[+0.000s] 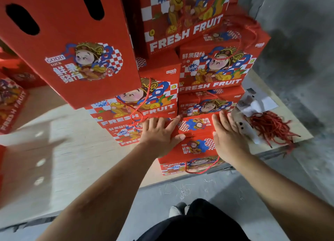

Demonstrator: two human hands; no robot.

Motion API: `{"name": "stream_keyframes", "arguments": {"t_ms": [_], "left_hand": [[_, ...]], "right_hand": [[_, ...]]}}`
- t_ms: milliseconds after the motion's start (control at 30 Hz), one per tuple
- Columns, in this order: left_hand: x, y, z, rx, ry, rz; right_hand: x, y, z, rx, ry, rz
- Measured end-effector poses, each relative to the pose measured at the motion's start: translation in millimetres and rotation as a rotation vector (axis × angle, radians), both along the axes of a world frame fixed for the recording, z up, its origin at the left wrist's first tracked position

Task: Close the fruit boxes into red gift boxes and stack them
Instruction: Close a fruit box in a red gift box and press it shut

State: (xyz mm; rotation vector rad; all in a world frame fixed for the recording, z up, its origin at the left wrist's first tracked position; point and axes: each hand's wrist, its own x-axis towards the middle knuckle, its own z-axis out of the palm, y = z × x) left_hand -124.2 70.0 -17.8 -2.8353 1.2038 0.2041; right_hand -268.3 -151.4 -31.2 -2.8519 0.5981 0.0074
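Observation:
A red gift box with a cartoon figure and a red cord handle stands on the wooden platform in front of me. My left hand rests on its left top edge, fingers spread, thumb over the front corner. My right hand presses flat against its right side with straight fingers. Behind it rises a stack of closed red "FRESH FRUIT" boxes, several high. A big red box with two oval holes looms close at the upper left.
A bundle of red cords and a white plastic bag lie on the platform's right corner. More red boxes stand at the far left. Grey concrete wall is to the right, grey floor below, my shoe near the platform edge.

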Motion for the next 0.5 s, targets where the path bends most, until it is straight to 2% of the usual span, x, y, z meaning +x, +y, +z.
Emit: {"name": "stream_keyframes", "arguments": {"t_ms": [67, 133, 233, 333, 400, 500], "left_hand": [[-5.6, -2.0, -3.2, -0.004, -0.01, 0.035], [-9.6, -3.7, -6.3, -0.01, -0.018, 0.061], [-6.7, -2.5, -8.4, -0.035, 0.009, 0.079], [-6.2, -3.5, -10.2, -0.057, 0.03, 0.096], [-6.4, -7.3, -9.6, -0.081, 0.031, 0.119], [3.9, -11.4, -1.1, -0.127, 0.029, 0.113]], "right_hand": [[1.8, -1.4, 2.4, 0.011, 0.163, -0.019], [1.2, 5.8, 5.0, -0.021, 0.214, 0.001], [-16.0, 39.2, 4.5, -0.111, 0.048, 0.085], [-34.0, 63.6, -1.4, -0.088, -0.188, 0.102], [-33.7, 63.5, 0.1, -0.044, -0.181, 0.083], [-32.3, 56.4, 3.0, -0.041, -0.068, 0.133]]}}
